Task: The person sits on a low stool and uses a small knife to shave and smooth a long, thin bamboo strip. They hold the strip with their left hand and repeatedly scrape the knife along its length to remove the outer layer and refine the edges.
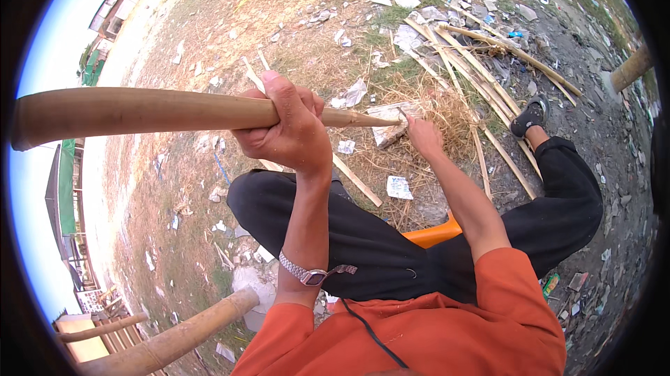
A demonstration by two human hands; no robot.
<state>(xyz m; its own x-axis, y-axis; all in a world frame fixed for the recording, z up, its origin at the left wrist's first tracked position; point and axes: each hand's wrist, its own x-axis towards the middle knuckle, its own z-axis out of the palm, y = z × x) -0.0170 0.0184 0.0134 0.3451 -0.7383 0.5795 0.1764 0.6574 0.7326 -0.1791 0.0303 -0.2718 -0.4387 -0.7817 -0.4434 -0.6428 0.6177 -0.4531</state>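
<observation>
My left hand (289,121), with a metal-band watch on the wrist, is wrapped round a bamboo pole (139,119). The pole's thick end points left, and its narrow far end lies at a pale wood block (385,136) on the ground. Beside that narrow end, my right hand (424,134) is closed. A thin dark piece of a tool shows at its fingertips, but too little of it is visible to name. Dry shavings (447,125) are heaped around the block and right hand.
Several split bamboo strips (481,86) lie to the right, near my sandalled foot (530,116). An orange seat (433,234) shows between my legs. Thick bamboo poles (188,327) stand at lower left, another post (630,69) at far right. Paper scraps litter the ground.
</observation>
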